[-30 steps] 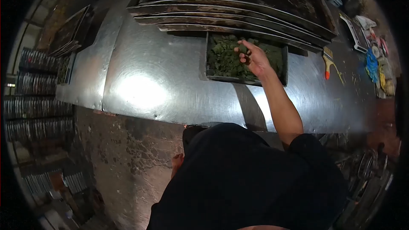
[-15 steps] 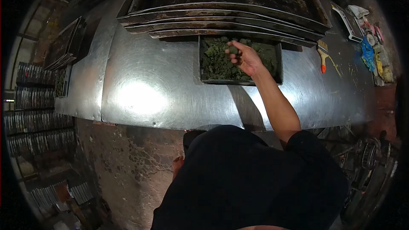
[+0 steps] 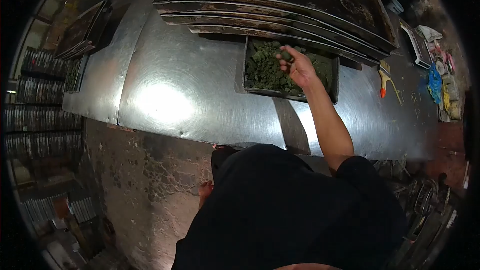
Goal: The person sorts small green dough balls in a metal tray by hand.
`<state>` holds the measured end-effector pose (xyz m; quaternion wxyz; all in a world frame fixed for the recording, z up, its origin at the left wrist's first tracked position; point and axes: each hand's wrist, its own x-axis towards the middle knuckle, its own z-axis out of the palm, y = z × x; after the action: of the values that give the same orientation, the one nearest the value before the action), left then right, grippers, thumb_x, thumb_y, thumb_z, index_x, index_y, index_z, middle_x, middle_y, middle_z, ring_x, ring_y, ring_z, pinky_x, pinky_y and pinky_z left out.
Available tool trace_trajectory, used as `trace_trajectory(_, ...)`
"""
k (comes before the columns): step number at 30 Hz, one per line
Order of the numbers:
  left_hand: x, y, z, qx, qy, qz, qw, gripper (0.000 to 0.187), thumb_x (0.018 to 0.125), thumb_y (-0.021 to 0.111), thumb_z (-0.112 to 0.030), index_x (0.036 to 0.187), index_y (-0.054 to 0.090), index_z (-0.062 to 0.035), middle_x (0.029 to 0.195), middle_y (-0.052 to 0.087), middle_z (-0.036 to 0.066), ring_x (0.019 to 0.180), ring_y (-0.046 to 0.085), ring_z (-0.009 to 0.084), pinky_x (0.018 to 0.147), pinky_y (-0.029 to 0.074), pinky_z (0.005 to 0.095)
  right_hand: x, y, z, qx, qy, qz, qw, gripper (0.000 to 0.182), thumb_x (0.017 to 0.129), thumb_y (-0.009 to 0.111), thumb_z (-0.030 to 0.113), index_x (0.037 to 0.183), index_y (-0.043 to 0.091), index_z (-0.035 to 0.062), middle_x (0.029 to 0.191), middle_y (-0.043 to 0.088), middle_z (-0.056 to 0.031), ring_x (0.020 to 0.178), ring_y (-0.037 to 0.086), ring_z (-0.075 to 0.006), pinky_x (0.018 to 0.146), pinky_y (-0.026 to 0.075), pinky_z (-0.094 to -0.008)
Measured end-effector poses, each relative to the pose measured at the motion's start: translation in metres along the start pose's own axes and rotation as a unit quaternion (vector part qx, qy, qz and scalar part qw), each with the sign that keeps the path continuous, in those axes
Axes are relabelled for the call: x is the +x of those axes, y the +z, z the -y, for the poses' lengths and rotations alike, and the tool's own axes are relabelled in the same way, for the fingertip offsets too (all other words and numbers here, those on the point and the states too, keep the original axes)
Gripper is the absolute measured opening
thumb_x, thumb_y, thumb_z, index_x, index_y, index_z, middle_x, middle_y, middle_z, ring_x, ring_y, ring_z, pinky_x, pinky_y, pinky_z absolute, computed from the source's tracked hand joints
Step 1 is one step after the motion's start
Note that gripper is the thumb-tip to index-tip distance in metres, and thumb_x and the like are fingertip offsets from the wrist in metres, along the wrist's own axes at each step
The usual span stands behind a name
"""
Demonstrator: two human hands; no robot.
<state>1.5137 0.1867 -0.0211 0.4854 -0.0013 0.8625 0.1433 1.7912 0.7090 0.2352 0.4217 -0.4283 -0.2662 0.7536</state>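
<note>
My right hand (image 3: pixel 299 67) is raised over a dark rectangular tray (image 3: pixel 246 65), its fingers curled round a small dark-green lump (image 3: pixel 286 56). Crumbly dark-green material (image 3: pixel 265 70) fills the tray, heaped and rough on the left and flatter on the right, partly hidden by my hand and forearm. At my left side hangs what looks like my left hand (image 3: pixel 206 189), small in view and partly covered by my dark shirt. Its fingers do not show well enough to tell whether it holds anything.
A stack of large, worn trays (image 3: pixel 280 12) overhangs the tray's far edge on the metal table (image 3: pixel 210 105). A paintbrush (image 3: pixel 384 77) lies to the right, near a blue plastic bag (image 3: pixel 434 85). More trays (image 3: pixel 82 32) lean at the left, by loaded racks (image 3: pixel 42 117).
The view has shifted and turned slightly, so the table and trays appear further right. My right hand stays over the tray with the lump in its fingers.
</note>
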Motion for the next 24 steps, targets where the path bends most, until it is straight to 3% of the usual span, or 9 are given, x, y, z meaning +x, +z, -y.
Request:
trace_trajectory(4, -0.023, 0.002, -0.006, -0.115, -0.052, -0.002, 0.992, 0.035, 0.091, 0.058, -0.026, 0.117, 0.063, -0.0028, 0.087, 0.072, 0.009, 0.077, 0.066, 0.0206, 0.069, 0.051, 0.0355, 0.006, -0.008, -0.008, 0.069, 0.11, -0.077, 0.989, 0.035, 0.091, 0.061, 0.039, 0.097, 0.057, 0.0053, 0.076, 0.06, -0.0068, 0.056, 0.05, -0.0123, 0.048, 0.039, -0.0253)
trace_trajectory(6, -0.081, -0.013, -0.048, -0.043, -0.011, -0.014, 0.999, 0.032, 0.091, 0.057, -0.028, 0.113, 0.064, -0.0042, 0.081, 0.07, 0.008, 0.069, 0.065, 0.0177, 0.059, 0.05, 0.0336, 0.012, -0.015, -0.016, 0.057, 0.092, 0.01, 0.994, 0.045, 0.091, 0.059, 0.042, 0.06, 0.04, 0.0158, 0.053, 0.033, 0.0015, 0.04, 0.027, -0.009, 0.036, 0.018, -0.0259)
trace_trajectory(8, -0.05, -0.012, -0.03, -0.092, -0.029, -0.012, 0.995, 0.031, 0.091, 0.057, -0.028, 0.111, 0.065, -0.0048, 0.079, 0.07, 0.007, 0.065, 0.063, 0.0164, 0.054, 0.049, 0.0323, -0.016, 0.027, -0.006, 0.025, 0.042, -0.019, 0.999, 0.053, 0.094, 0.056, 0.042, 0.056, 0.028, 0.018, 0.049, 0.026, 0.0021, 0.038, 0.02, -0.0087, 0.036, 0.014, -0.0261)
trace_trajectory(15, -0.005, -0.003, -0.001, -0.197, -0.002, 0.028, 0.98, 0.034, 0.09, 0.058, -0.031, 0.106, 0.066, -0.0025, 0.077, 0.069, 0.007, 0.059, 0.062, 0.0165, 0.047, 0.048, 0.03, -0.041, 0.101, -0.058, -0.019, 0.16, 0.167, 0.973, 0.027, 0.095, 0.055, 0.036, 0.097, 0.062, 0.01, 0.085, 0.066, -0.0085, 0.062, 0.061, -0.0132, 0.051, 0.049, -0.0224)
trace_trajectory(18, -0.013, 0.003, 0.013, -0.173, -0.023, -0.025, 0.984, 0.033, 0.09, 0.059, -0.032, 0.101, 0.067, -0.0025, 0.071, 0.066, 0.007, 0.055, 0.062, 0.0165, 0.047, 0.049, 0.0298, -0.043, 0.119, -0.119, 0.007, 0.256, 0.114, 0.96, 0.037, 0.095, 0.051, 0.047, 0.08, 0.056, 0.0132, 0.075, 0.062, -0.0071, 0.056, 0.059, -0.0169, 0.042, 0.04, -0.0243)
trace_trajectory(19, 0.008, 0.014, 0.053, -0.004, 0.286, -0.086, 0.954, 0.032, 0.09, 0.057, -0.034, 0.091, 0.067, -0.0029, 0.063, 0.062, 0.006, 0.051, 0.06, 0.0167, 0.047, 0.049, 0.0305, -0.039, 0.119, -0.139, -0.067, 0.323, 0.109, 0.938, 0.041, 0.094, 0.053, 0.047, 0.07, 0.049, 0.0141, 0.063, 0.054, -0.0063, 0.046, 0.049, -0.0161, 0.037, 0.033, -0.0285)
trace_trajectory(21, 0.041, 0.042, 0.096, -0.184, -0.033, 0.081, 0.979, 0.028, 0.088, 0.056, -0.031, 0.089, 0.065, -0.0041, 0.067, 0.063, 0.008, 0.061, 0.063, 0.0181, 0.057, 0.053, 0.0343, -0.034, 0.13, -0.186, -0.076, 0.373, 0.15, 0.913, 0.042, 0.093, 0.054, 0.045, 0.067, 0.046, 0.0135, 0.059, 0.049, -0.0055, 0.042, 0.044, -0.0158, 0.035, 0.029, -0.0297)
trace_trajectory(23, 0.013, 0.05, 0.138, 0.018, 0.242, -0.077, 0.967, 0.022, 0.088, 0.053, -0.025, 0.091, 0.062, -0.0059, 0.083, 0.067, 0.011, 0.08, 0.066, 0.0242, 0.072, 0.053, 0.0387, -0.037, 0.173, -0.217, -0.127, 0.401, 0.177, 0.89, 0.043, 0.092, 0.058, 0.043, 0.065, 0.045, 0.0132, 0.053, 0.041, -0.0029, 0.041, 0.038, -0.0144, 0.035, 0.027, -0.0294)
trace_trajectory(24, 0.01, 0.049, 0.143, 0.161, 0.222, -0.052, 0.96, 0.022, 0.087, 0.054, -0.025, 0.096, 0.062, -0.0066, 0.091, 0.067, 0.011, 0.089, 0.064, 0.0275, 0.079, 0.051, 0.0403, -0.037, 0.21, -0.229, -0.173, 0.379, 0.168, 0.894, 0.042, 0.091, 0.06, 0.042, 0.064, 0.045, 0.0134, 0.052, 0.037, -0.0012, 0.044, 0.039, -0.0133, 0.037, 0.028, -0.0278)
